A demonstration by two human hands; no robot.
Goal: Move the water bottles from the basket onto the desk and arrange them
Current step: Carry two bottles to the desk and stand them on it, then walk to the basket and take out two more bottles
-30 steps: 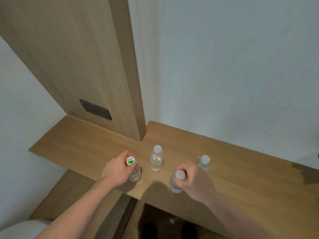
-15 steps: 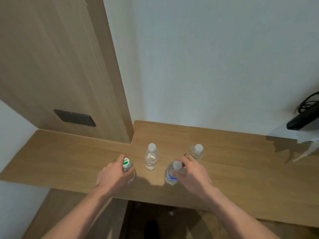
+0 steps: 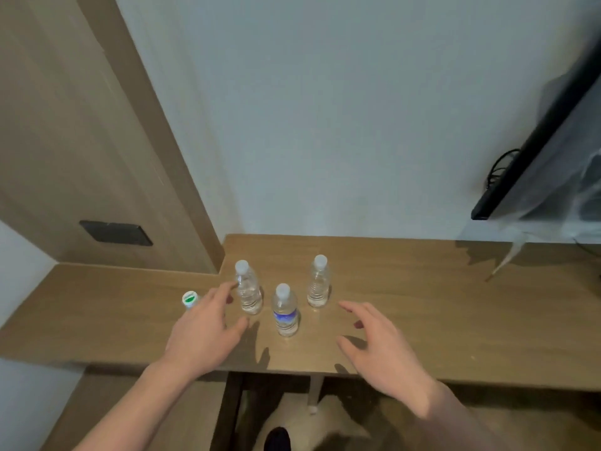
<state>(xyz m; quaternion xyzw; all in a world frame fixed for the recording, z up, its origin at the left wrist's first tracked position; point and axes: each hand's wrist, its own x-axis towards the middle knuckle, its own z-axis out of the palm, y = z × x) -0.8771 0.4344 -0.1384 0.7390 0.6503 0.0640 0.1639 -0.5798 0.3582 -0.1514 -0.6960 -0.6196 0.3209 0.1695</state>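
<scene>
Head view shows four water bottles standing up on the wooden desk (image 3: 422,307). Three sit close together: a clear bottle (image 3: 248,292) at the back left, another clear bottle (image 3: 318,283) at the back right, and a bottle with a blue label (image 3: 285,312) in front, between them. A green-capped bottle (image 3: 189,299) peeks out behind the left hand (image 3: 208,333), so most of it is hidden.

Both hands are loose with fingers spread and hold nothing. The left hand hovers just beside the back left bottle, maybe touching it. The right hand (image 3: 377,346) floats near the right bottle, not touching. I think the bottles are being lined up neatly. No basket shows.
</scene>
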